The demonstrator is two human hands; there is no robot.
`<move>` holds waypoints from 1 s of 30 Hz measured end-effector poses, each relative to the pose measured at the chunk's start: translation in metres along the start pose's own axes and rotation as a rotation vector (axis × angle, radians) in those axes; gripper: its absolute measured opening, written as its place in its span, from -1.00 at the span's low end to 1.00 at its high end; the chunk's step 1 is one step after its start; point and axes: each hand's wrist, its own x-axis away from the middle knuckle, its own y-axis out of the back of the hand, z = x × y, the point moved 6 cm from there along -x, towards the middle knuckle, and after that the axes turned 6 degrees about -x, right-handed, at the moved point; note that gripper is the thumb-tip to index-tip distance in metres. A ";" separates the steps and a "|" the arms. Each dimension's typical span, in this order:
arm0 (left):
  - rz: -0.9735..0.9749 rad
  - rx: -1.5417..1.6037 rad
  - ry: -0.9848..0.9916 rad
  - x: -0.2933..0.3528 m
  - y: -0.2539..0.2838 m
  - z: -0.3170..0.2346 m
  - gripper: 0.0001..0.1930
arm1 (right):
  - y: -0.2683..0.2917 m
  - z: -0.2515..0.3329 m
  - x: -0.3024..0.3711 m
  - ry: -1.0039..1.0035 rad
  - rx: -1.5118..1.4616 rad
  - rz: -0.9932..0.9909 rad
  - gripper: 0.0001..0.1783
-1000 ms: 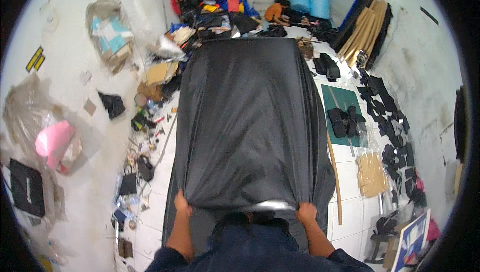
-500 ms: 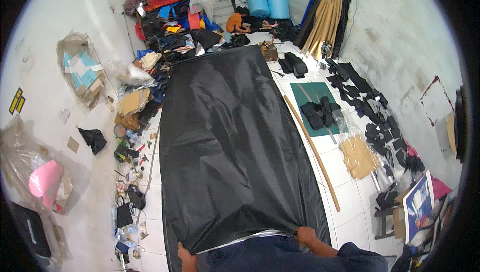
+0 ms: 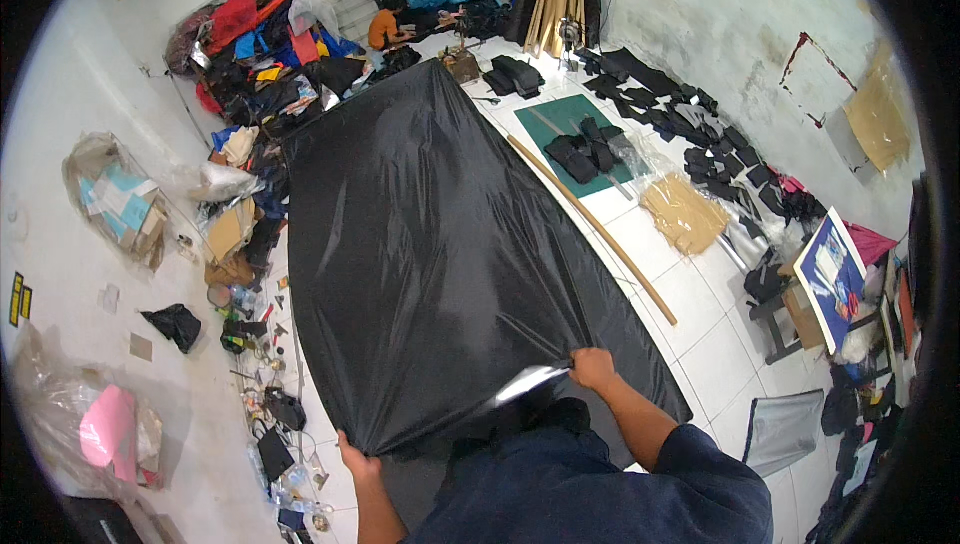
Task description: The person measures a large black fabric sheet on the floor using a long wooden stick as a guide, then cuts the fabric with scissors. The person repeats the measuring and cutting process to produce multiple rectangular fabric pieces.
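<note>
A large sheet of shiny black fabric point(image 3: 420, 244) stretches away from me across the floor, with creases running toward both my hands. My left hand point(image 3: 357, 459) grips its near left corner, fingers closed on the cloth. On the right, my right hand point(image 3: 594, 369) is closed round the near edge, held higher and farther forward. Between the hands the edge is lifted and slants, and a pale silvery underside point(image 3: 525, 384) shows near my right hand. More black fabric lies underneath, below the raised edge.
A long wooden pole point(image 3: 600, 234) and a green cutting mat point(image 3: 570, 144) with black pieces lie right of the fabric. Clutter lines the left wall. Heaped cloth point(image 3: 260, 34) fills the far left corner, near a crouching person in orange point(image 3: 385, 29). A framed board point(image 3: 832, 274) leans at right.
My right hand has risen and moved forward, pulling the fabric's near edge up into a slant. My left hand has shifted slightly up and left. The whole view has turned to the right.
</note>
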 end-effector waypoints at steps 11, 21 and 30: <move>0.192 0.068 -0.026 0.013 0.008 -0.031 -0.42 | 0.084 0.060 0.047 0.040 0.130 -0.189 -0.70; 0.355 -0.177 -0.191 0.066 0.002 -0.095 -0.46 | 0.092 0.110 0.102 0.091 0.195 -0.236 -0.80; 0.068 -0.295 -0.060 0.213 0.145 0.061 -0.33 | -0.025 -0.071 0.257 0.121 -0.008 -0.284 -0.85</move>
